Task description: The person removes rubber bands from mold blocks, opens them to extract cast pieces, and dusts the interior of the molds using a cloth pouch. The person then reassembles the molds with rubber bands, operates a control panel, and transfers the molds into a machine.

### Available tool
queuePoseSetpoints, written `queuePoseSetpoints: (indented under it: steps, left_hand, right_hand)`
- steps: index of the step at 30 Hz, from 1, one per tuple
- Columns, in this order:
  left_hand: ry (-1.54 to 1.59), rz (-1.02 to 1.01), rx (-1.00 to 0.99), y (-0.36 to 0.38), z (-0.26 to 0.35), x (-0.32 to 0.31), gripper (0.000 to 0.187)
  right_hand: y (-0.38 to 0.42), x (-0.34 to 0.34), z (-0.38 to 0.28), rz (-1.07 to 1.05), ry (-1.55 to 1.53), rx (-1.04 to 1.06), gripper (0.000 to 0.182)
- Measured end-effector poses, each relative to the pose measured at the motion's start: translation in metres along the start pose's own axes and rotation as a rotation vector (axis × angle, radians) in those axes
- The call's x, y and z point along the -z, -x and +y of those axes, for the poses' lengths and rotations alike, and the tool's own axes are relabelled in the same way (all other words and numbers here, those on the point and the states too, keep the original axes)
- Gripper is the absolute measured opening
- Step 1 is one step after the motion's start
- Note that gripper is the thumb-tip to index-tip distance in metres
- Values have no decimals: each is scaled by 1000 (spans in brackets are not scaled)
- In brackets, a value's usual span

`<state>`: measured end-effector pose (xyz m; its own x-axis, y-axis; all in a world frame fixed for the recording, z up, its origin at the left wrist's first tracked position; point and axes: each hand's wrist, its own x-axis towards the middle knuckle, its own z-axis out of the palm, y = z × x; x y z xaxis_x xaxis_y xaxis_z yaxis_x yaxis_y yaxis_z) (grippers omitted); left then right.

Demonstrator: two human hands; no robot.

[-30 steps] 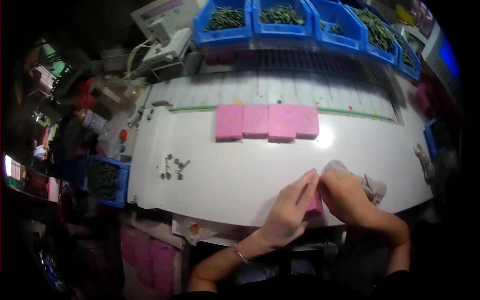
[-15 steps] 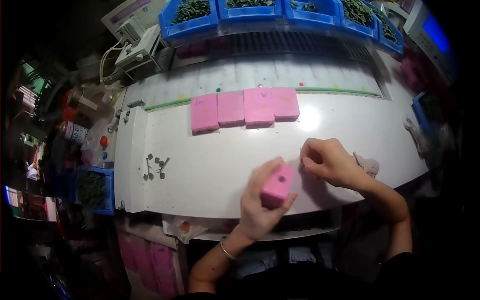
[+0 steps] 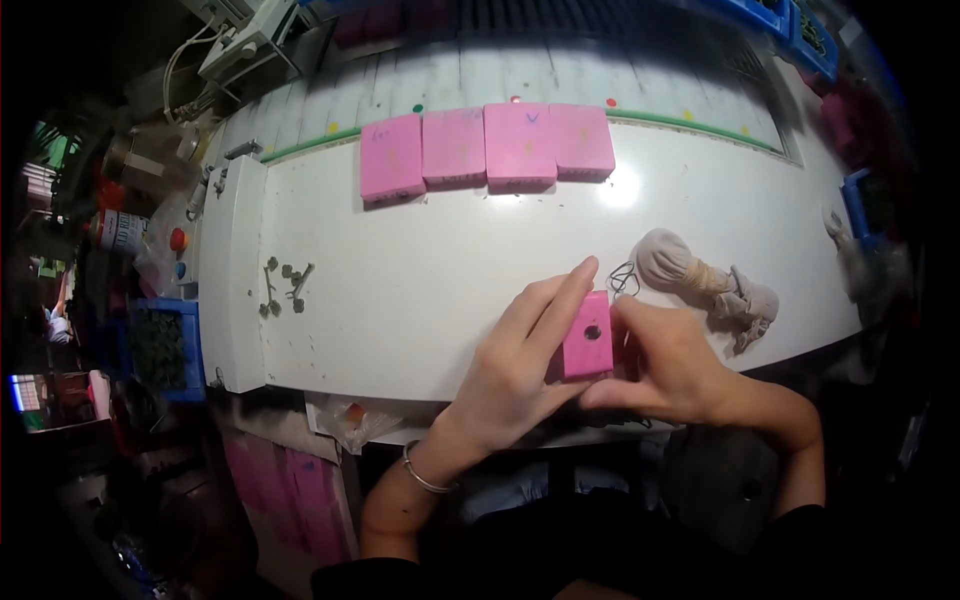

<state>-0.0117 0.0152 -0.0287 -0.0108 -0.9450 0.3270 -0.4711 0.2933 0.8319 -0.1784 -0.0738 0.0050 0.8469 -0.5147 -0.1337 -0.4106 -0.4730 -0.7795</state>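
A pink rubber mould block [image 3: 590, 360] stands on end between my hands, near the table's front edge. A dark round hole or inset shows in its upward face. My left hand [image 3: 515, 365] wraps its left side, fingers stretched along the far edge and thumb at the near side. My right hand [image 3: 670, 365] closes on the right side, its thumb at the near lower corner. Thin dark loops [image 3: 623, 280] lie just beyond the right fingertips. A tied pale cloth bag [image 3: 665, 258] lies to the right of them.
Several pink blocks [image 3: 455, 150] stand in a row at the back of the white table [image 3: 420, 270]. Small green branched pieces [image 3: 290, 285] lie at left. Blue bins [image 3: 165, 350] with green pieces flank the table. A white machine [image 3: 245, 45] stands at back left.
My right hand has come left and down onto the block, which now stands more upright. The camera view has tilted down, and the cloth bag behind my right hand is uncovered.
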Motion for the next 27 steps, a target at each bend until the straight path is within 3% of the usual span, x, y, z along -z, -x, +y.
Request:
queuePoseSetpoints:
  steps: [1, 4, 9, 15, 19, 22, 24, 25, 27]
  left_hand:
    - [3, -3, 8, 0, 0, 1, 83]
    - [-111, -30, 14, -2, 3, 4, 84]
    - [-98, -101, -16, -7, 0, 15, 74]
    - [-41, -113, 1, -5, -4, 16, 78]
    - [16, -54, -17, -4, -7, 12, 77]
    - [87, -24, 30, -1, -9, 12, 70]
    - [123, 5, 56, 4, -10, 9, 67]
    - [221, 48, 104, 8, -13, 6, 65]
    - [314, 93, 150, 12, -12, 4, 63]
  right_hand:
    - [-4, -10, 4, 26, -2, -6, 65]
    - [-11, -14, 8, -17, 46, -84, 65]
    - [-12, -12, 15, -123, -395, -158, 55]
    - [-5, -8, 18, -153, -394, -65, 47]
    - [3, -8, 19, -149, -510, -114, 42]
    - [4, -12, 16, -54, -343, -43, 42]
    - [-5, -18, 12, 581, 217, 359, 45]
    - [-7, -19, 15, 580, 216, 362, 45]
    - [-14, -23, 25, 520, 98, 758, 48]
